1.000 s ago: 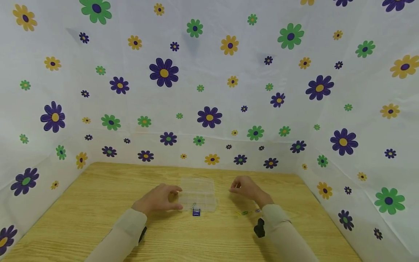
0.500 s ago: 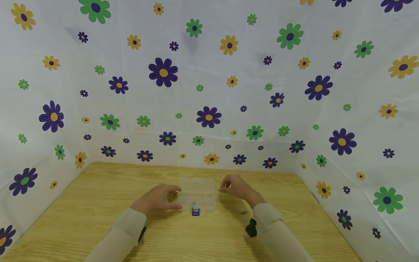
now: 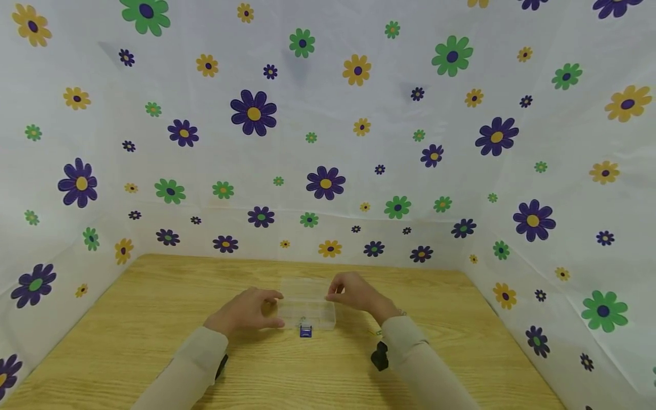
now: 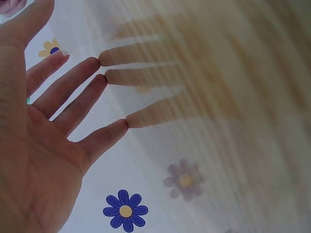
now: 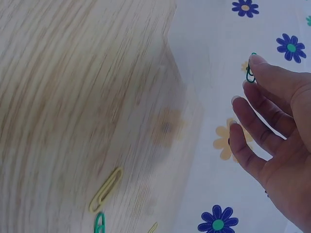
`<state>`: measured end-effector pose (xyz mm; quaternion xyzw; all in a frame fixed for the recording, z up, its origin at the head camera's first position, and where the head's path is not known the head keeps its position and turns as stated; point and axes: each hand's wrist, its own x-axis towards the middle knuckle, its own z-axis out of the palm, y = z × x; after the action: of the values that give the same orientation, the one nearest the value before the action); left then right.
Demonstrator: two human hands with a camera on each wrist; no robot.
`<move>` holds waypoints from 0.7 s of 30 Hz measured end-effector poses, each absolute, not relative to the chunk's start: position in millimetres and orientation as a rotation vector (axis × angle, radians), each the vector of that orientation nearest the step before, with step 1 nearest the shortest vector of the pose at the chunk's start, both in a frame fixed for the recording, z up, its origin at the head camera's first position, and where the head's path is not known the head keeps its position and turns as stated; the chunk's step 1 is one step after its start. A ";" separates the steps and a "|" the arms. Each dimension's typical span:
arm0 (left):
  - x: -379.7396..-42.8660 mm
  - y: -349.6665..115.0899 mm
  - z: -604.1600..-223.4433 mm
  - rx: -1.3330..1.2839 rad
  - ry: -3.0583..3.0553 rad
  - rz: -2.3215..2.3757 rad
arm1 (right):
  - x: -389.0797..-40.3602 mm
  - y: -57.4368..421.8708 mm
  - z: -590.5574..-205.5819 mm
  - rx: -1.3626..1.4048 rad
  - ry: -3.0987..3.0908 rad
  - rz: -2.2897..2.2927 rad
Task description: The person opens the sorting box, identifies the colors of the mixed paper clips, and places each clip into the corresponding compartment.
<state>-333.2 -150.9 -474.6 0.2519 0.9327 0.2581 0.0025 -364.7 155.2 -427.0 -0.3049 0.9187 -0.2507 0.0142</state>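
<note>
A clear plastic box (image 3: 307, 312) with a dark blue latch (image 3: 306, 331) at its front lies on the table, its clear lid (image 3: 302, 286) folded back behind it. My left hand (image 3: 247, 309) is at the box's left side, thumb and fingers spread. In the left wrist view its fingertips touch the glossy tabletop. My right hand (image 3: 355, 291) is at the box's right side, above its back part. Between thumb and index finger it pinches a green paper clip (image 5: 250, 73); its other fingers are loosely bent.
On the table (image 3: 154, 341), near the right wrist, lie a yellow paper clip (image 5: 106, 189), a green one (image 5: 99, 223) and another yellow one (image 5: 153, 227), partly cut off. Flower-printed white sheeting (image 3: 328, 142) surrounds the table's back and sides.
My right hand has moved left, from beyond the paper clips to the box's right edge, carrying the clip. The left hand has stayed beside the box.
</note>
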 end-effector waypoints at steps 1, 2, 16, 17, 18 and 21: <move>-333.1 -151.0 -474.9 0.784 2.925 0.807 | -364.5 153.2 -427.4 -0.949 2.860 -0.779; -333.0 -151.2 -475.3 0.783 2.926 0.801 | -364.1 151.0 -427.6 -0.943 2.858 -0.782; -335.8 -152.6 -477.2 0.807 2.917 0.799 | -362.2 120.7 -429.3 -1.039 2.790 -0.738; -336.2 -152.8 -476.9 0.816 2.916 0.800 | -361.5 118.8 -428.8 -1.043 2.786 -0.731; -336.3 -152.9 -476.5 0.827 2.915 0.802 | -361.1 116.9 -428.5 -1.047 2.780 -0.730; -335.9 -152.9 -474.5 0.844 2.913 0.808 | -359.0 112.0 -427.6 -1.073 2.765 -0.724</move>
<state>-335.9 -152.9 -474.5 0.2690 0.9281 0.2575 0.0017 -359.0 112.0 -427.6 -0.3510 0.9048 -0.2370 0.0443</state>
